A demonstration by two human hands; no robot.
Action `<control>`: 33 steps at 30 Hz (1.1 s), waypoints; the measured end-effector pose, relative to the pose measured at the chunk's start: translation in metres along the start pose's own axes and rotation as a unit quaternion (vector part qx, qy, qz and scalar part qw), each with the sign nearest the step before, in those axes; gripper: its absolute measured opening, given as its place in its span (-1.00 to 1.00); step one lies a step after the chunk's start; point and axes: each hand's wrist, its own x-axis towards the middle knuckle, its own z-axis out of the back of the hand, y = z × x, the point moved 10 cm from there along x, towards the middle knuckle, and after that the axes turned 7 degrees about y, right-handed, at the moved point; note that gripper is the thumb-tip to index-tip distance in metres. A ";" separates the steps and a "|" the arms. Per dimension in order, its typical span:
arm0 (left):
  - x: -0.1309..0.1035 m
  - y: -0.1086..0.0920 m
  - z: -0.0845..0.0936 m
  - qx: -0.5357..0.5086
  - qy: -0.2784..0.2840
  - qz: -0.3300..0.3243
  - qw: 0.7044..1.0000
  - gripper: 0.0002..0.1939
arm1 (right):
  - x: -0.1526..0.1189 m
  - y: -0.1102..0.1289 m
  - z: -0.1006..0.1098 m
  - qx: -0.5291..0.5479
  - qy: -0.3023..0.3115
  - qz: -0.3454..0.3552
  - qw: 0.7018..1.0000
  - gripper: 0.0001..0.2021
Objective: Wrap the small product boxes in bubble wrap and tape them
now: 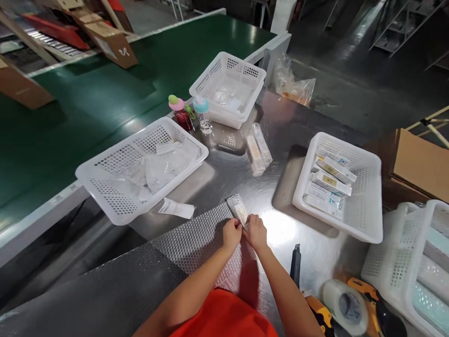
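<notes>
Left hand (231, 235) and right hand (257, 232) both have their fingers closed on the near end of a small wrapped pack (238, 208), the left at its left corner and the right curled over its right side; whether each pinches film alone or the box inside as well, I cannot tell. The pack lies at the far right end of a long bubble wrap sheet (198, 241), which runs across the steel worktop (219, 175) toward the lower left. Done well, the step would likely call for snug, even finger pressure, enough to hold the film against the pack without popping bubbles or bending the carton. Squaring the pack to the sheet's edge should help the layers line up; a skewed turn could leave one end bare. Two bubble-wrapped bundles (262, 142) lie beyond, well apart from the fingers. The black cutter (295, 267), near the right forearm, deserves some care.
</notes>
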 end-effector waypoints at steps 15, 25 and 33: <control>0.013 0.029 0.043 0.025 0.057 0.044 0.997 -0.84 | -0.030 0.044 -0.014 -0.075 -0.107 0.024 0.991 -0.68; -0.009 0.040 0.077 0.044 0.039 -0.037 0.998 -0.88 | -0.023 0.050 -0.022 0.053 -0.031 -0.025 0.998 -0.70; -0.053 0.039 0.109 0.345 0.004 -0.104 0.933 -0.57 | -0.024 0.076 -0.039 -0.004 -0.023 -0.006 1.000 -0.61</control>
